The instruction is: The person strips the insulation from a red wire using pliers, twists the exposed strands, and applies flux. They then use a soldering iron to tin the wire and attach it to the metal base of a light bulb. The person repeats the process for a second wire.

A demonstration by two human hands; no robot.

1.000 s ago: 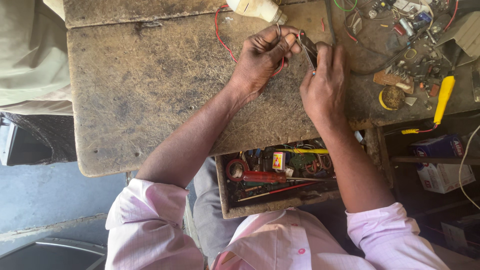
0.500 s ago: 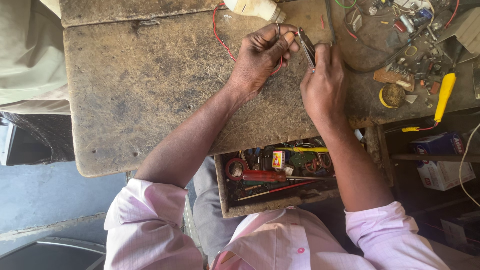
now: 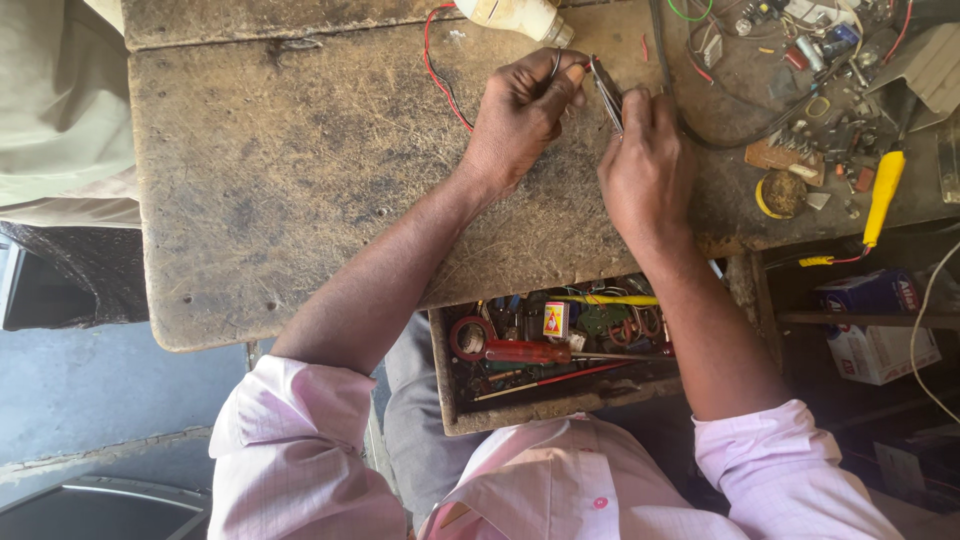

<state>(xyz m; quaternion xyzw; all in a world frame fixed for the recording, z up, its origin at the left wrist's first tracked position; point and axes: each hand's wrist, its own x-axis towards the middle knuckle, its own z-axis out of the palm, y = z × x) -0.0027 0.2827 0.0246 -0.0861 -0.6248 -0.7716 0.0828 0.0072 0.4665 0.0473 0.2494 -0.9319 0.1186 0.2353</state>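
Note:
My left hand (image 3: pixel 518 118) rests on the worn wooden workbench (image 3: pixel 300 170), fingers pinched around a thin wire end; a red wire (image 3: pixel 437 70) runs from under it toward the bench's far edge. My right hand (image 3: pixel 645 165) sits just to its right, shut on a small metal tool (image 3: pixel 606 92) that looks like tweezers or fine pliers. The tool's tip points at the fingertips of the left hand. What lies between the fingertips is too small to make out.
A pale bottle (image 3: pixel 515 17) lies at the far edge. Loose electronic parts and wires (image 3: pixel 810 60) and a yellow-handled tool (image 3: pixel 882 195) crowd the bench's right. An open drawer (image 3: pixel 560 345) below holds screwdrivers and tape. A box (image 3: pixel 875 320) sits lower right.
Both hands stay together at the same spot on the bench; only small finger movements show.

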